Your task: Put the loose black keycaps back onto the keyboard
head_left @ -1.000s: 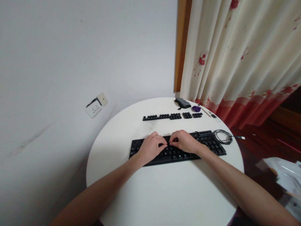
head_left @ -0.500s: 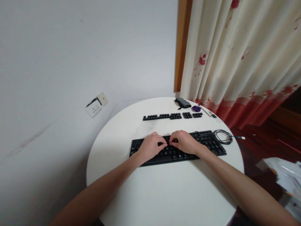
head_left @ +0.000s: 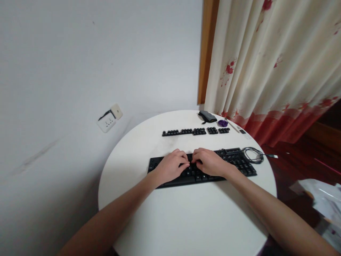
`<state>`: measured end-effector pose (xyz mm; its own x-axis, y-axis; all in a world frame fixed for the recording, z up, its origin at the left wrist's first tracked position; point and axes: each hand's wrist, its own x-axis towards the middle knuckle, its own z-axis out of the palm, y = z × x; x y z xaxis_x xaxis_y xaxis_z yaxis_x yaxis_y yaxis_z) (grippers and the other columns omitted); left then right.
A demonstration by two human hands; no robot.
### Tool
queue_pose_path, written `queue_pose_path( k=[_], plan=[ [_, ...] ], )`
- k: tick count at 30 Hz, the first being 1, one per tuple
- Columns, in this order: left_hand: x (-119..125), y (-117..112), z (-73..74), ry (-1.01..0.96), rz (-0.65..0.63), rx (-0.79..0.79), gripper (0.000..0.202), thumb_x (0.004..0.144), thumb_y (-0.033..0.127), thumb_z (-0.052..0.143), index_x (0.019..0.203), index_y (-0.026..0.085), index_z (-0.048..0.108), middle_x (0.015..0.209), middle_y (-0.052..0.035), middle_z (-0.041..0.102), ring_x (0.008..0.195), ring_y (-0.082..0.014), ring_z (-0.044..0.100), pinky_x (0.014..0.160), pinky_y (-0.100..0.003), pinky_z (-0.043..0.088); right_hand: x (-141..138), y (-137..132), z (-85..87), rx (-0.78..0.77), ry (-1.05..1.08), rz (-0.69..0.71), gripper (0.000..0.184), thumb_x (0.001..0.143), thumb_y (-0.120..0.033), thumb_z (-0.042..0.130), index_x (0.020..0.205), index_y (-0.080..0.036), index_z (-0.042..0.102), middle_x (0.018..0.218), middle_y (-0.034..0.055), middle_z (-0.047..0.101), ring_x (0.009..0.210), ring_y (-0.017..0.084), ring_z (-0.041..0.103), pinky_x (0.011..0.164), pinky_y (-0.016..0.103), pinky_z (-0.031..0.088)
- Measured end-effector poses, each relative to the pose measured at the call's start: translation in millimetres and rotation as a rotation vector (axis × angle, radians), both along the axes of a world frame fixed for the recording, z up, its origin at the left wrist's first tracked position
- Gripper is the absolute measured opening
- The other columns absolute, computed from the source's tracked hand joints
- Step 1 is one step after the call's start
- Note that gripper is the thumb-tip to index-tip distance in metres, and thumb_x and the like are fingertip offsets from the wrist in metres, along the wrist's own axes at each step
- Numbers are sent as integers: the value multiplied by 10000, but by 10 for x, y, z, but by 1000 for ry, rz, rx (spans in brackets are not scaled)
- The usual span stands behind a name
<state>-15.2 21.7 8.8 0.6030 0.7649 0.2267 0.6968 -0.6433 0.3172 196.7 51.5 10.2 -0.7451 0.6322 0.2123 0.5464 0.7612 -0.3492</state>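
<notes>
Left hand (head_left: 170,165) meets right hand (head_left: 210,162) (seemingly pinching).

Home rm: floral curtain (head_left: 266,53), round table (head_left: 186,213).

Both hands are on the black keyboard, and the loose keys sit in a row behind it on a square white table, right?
Not quite: the head view shows the white table is round, not square. The left hand and right hand are on the black keyboard, and the loose keys sit in a row behind it.
</notes>
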Motion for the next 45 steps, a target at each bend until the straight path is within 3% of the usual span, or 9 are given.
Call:
queue_pose_path(
  k=[4,15,25,36,40,45],
  plan=[
    [0,-22,34,29,-7,-6,207,944,272,522,918,212,719,987,-39,631,962,-199,540,867,-334,447,25,-5,29,-14,-24,6,368,738,2,482,917,-181,745,956,60,675,948,188,588,843,264,425],
    [40,-77,74,76,-19,7,243,955,274,499,891,191,718,965,-55,612,947,-207,533,854,-347,443,56,-48,74,16,-182,-10,440,777,-35,464,1032,-249,751,935,69,706,913,218,609,746,280,410],
    [42,-71,50,111,-6,19,228,934,280,535,837,185,718,941,-56,592,926,-205,542,842,-346,446,-15,-81,92,8,-240,-57,359,791,-73,484,961,-224,763,936,78,738,933,233,646,768,282,436],
    [27,-11,-11,12,28,19,209,927,278,539,884,216,734,979,-41,626,939,-195,569,880,-342,459,10,2,27,-40,-100,-51,347,790,-57,472,905,-212,760,935,50,721,918,191,629,827,268,435],
    [6,42,-10,-99,111,38,246,947,255,481,910,212,720,955,-37,653,937,-189,581,894,-344,468,39,62,13,3,9,-100,328,793,-42,469,868,-197,748,915,49,692,916,187,608,843,277,432],
    [-20,55,-8,-157,88,37,359,869,60,429,976,244,719,1005,-19,665,994,-184,578,941,-352,468,56,107,-33,-10,102,-108,340,776,-16,467,857,-195,744,919,44,676,887,179,602,861,283,435]
  ],
)
